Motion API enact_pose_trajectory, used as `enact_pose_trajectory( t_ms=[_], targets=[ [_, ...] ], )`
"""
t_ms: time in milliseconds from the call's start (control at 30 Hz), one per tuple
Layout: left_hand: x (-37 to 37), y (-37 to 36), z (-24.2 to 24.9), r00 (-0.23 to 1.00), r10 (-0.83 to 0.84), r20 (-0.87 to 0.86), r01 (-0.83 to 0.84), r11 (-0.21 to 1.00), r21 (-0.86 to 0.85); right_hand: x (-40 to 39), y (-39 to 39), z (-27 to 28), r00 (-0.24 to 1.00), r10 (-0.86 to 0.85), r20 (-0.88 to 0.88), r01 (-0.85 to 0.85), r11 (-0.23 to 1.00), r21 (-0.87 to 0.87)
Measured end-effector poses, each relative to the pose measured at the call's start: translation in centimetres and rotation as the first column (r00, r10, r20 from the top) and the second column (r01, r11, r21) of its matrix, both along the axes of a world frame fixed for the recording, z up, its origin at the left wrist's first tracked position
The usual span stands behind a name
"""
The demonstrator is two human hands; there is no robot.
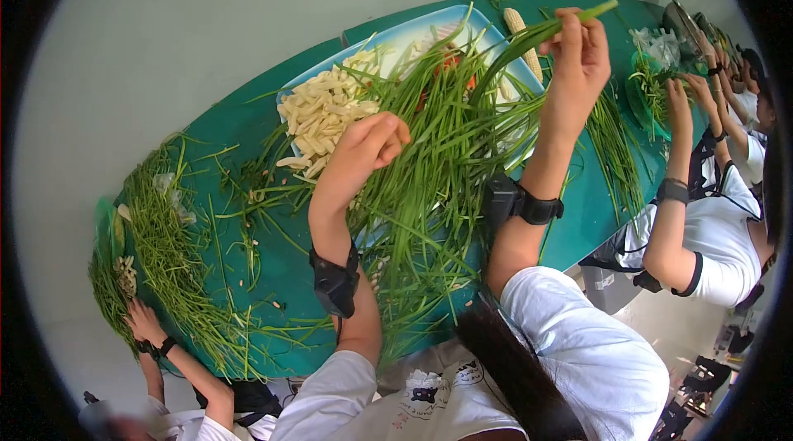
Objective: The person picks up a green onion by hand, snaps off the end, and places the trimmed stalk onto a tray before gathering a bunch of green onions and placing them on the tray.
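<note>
My right hand (pixel 578 57) is raised at the far side of the table, its fingers closed round a small bunch of garlic chives (pixel 519 45). The pale stem ends stick out past the fingers to the upper right, and the leaves trail down to the left. Over the tray's near part, my left hand (pixel 372 144) has its fingers curled in; whether anything is in them is hidden. A big heap of loose chives (pixel 434 160) lies between my hands, covering much of a blue-and-white tray (pixel 310 78). Pale cut strips (pixel 326 111) are piled on the tray's left side.
A white corn cob (pixel 514 22) lies beyond the tray on the green table (pixel 289 276). More greens (pixel 178 251) spread along the left, near another person's hand (pixel 144 324). At right, people's hands (pixel 692 101) work over a green basket (pixel 640 106).
</note>
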State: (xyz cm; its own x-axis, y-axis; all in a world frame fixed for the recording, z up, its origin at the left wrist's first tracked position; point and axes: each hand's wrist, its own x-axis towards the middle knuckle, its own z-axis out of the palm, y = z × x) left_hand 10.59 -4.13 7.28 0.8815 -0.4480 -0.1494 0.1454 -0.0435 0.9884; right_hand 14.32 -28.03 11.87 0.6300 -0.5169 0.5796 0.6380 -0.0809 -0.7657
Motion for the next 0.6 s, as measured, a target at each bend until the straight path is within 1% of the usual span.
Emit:
enact_pose_trajectory(
  t_ms=[67, 133, 167, 200, 267, 300, 333, 400, 433, 467, 500, 533, 567, 600],
  targets=[
    [0.0, 0.0, 0.0, 1.0, -0.004, 0.005, 0.004, 1.0, -0.003, -0.4, -0.3, 0.4, 0.999, 0.01, 0.033, -0.01, 1.0, 0.026],
    [0.0, 0.1, 0.0, 1.0, -0.005, 0.001, 0.005, 1.0, 0.005, -1.0, -0.6, 1.0, 0.991, 0.052, 0.123, -0.072, 0.984, 0.165],
    [0.0, 0.1, 0.0, 1.0, -0.004, 0.001, 0.003, 1.0, 0.005, -1.3, -0.8, 1.3, 0.967, 0.119, 0.227, -0.161, 0.971, 0.178],
    [0.0, 0.1, -0.1, 1.0, 0.0, 0.003, 0.0, 1.0, -0.004, -1.7, -1.0, 1.7, 0.966, 0.12, 0.227, -0.163, 0.97, 0.178],
    [0.0, 0.1, -0.1, 1.0, 0.004, 0.004, -0.004, 1.0, -0.013, -2.5, -1.3, 2.3, 0.945, 0.129, 0.301, -0.231, 0.914, 0.335],
    [0.0, 0.2, -0.1, 1.0, 0.008, 0.01, -0.008, 1.0, -0.004, -2.7, -1.8, 2.2, 0.924, 0.185, 0.335, -0.296, 0.9, 0.32],
    [0.0, 0.2, -0.1, 1.0, 0.012, 0.016, -0.012, 1.0, 0.005, -2.9, -2.2, 2.1, 0.924, 0.185, 0.335, -0.296, 0.9, 0.32],
    [0.1, 0.2, 0.1, 0.999, 0.022, 0.03, -0.022, 1.0, 0.01, -3.4, -2.8, 1.9, 0.894, 0.368, 0.256, -0.434, 0.852, 0.292],
    [0.2, 0.2, 0.2, 0.998, 0.032, 0.046, -0.033, 0.999, 0.015, -3.5, -3.0, 2.1, 0.802, 0.559, 0.209, -0.597, 0.753, 0.279],
    [0.1, 0.1, 0.2, 0.998, 0.031, 0.047, -0.032, 0.999, 0.016, -3.5, -2.9, 2.0, 0.803, 0.558, 0.21, -0.596, 0.753, 0.278],
    [0.0, 0.0, 0.2, 0.996, 0.081, 0.037, -0.081, 0.997, -0.01, -3.5, -2.7, 1.9, 0.758, 0.651, 0.039, -0.644, 0.738, 0.201],
    [0.0, -0.1, 0.2, 0.991, 0.131, 0.025, -0.13, 0.991, -0.036, -3.4, -2.1, 1.9, 0.691, 0.708, -0.142, -0.696, 0.706, 0.133],
    [0.0, 0.0, 0.2, 0.991, 0.131, 0.025, -0.13, 0.991, -0.036, -3.4, -1.6, 2.0, 0.691, 0.708, -0.142, -0.696, 0.706, 0.133],
    [0.0, 0.1, 0.2, 0.992, 0.125, 0.032, -0.123, 0.99, -0.069, -3.4, -1.0, 2.0, 0.587, 0.746, -0.314, -0.765, 0.639, 0.086]
  ],
)
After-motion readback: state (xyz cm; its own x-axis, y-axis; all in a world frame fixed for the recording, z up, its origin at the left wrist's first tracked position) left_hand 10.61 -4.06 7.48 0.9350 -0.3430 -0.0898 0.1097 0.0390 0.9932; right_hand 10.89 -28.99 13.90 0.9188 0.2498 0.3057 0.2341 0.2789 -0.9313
